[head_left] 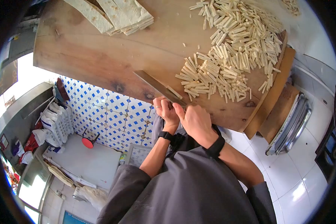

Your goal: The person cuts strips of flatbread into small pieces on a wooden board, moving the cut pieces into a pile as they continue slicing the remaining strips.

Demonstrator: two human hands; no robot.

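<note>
A knife (153, 83) with a long broad blade lies slantwise over the near edge of the wooden board (100, 56). My right hand (196, 123) is closed around its handle end, thumb reaching forward. Beside it, my left hand (167, 113) is curled with its fingers bent in against the blade's near side; whatever they hold, if anything, is hidden. One pale strip (174, 92) rests along the blade. To the right spreads a large heap of cut flatbread strips (231, 56). Stacked flatbread pieces (128, 16) lie at the board's far left.
A wooden ledge (274, 93) borders the board's right end, with a metal-rimmed tray or drawer (287, 128) below. At lower left are a white-topped chest (86, 156), a red round object (87, 143) and stacked white cartons (56, 123). Blue-patterned tiles (104, 112) line the wall.
</note>
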